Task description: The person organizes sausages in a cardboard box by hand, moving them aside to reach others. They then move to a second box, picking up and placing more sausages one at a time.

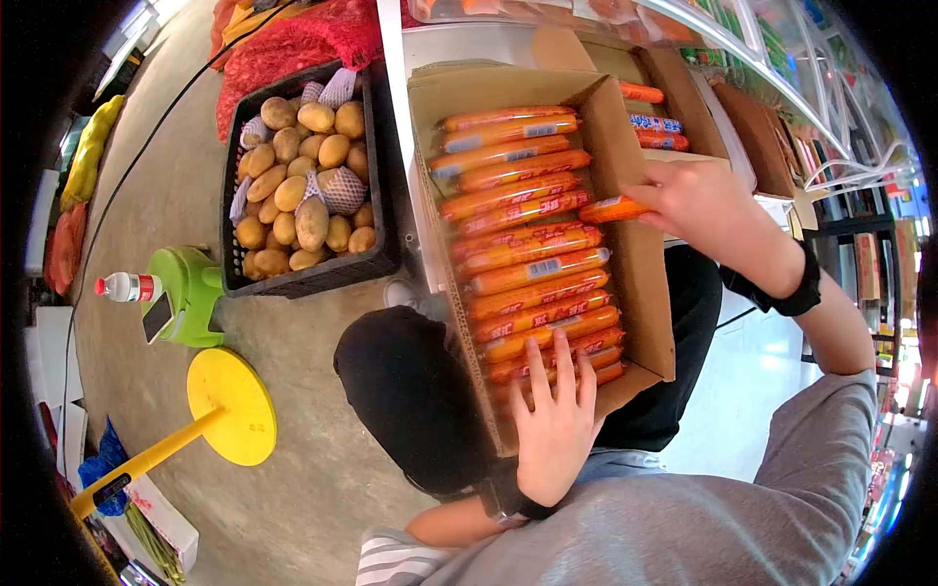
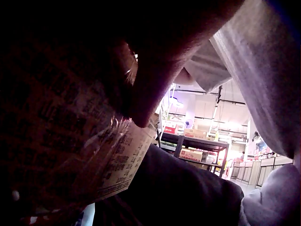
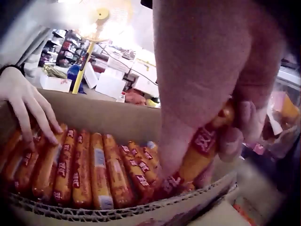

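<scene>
Head view: right hand [image 1: 702,207] pinches 1 slim, orange, plastic-wrapped sausage [image 1: 613,210], probably light, soft, best held mid-length; left hand [image 1: 557,422] lies spread.

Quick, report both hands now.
Left hand: open, fingers extended on the wrapped sausages in the cardboard box.
Right hand: closed, holding one orange sausage by its end.

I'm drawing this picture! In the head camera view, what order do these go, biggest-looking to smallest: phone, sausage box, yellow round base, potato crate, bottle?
1. Sausage box
2. Potato crate
3. Yellow round base
Last: bottle and phone, which look too alike in size to rank.
</scene>
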`<action>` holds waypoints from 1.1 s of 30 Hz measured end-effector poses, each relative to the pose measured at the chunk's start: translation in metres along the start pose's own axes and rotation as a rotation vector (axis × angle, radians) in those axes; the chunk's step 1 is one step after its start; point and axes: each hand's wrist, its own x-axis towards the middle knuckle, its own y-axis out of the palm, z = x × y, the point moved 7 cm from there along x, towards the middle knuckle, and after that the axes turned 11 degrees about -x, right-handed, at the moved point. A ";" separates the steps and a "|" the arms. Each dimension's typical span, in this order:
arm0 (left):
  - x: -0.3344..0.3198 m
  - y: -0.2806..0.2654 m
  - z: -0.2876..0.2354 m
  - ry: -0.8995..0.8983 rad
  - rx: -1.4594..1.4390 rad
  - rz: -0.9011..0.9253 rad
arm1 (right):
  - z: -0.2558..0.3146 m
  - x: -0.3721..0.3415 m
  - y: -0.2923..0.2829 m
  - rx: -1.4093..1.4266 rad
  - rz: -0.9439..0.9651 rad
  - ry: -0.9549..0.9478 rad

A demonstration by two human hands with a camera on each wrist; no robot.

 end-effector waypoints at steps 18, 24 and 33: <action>0.000 0.000 0.000 0.004 -0.005 -0.003 | -0.002 0.016 0.001 0.291 -0.226 0.110; 0.001 -0.002 0.000 -0.007 -0.018 0.005 | 0.007 0.034 0.010 0.557 -0.282 0.088; 0.001 -0.005 -0.001 0.018 0.029 0.001 | 0.025 0.069 0.058 1.221 0.054 0.220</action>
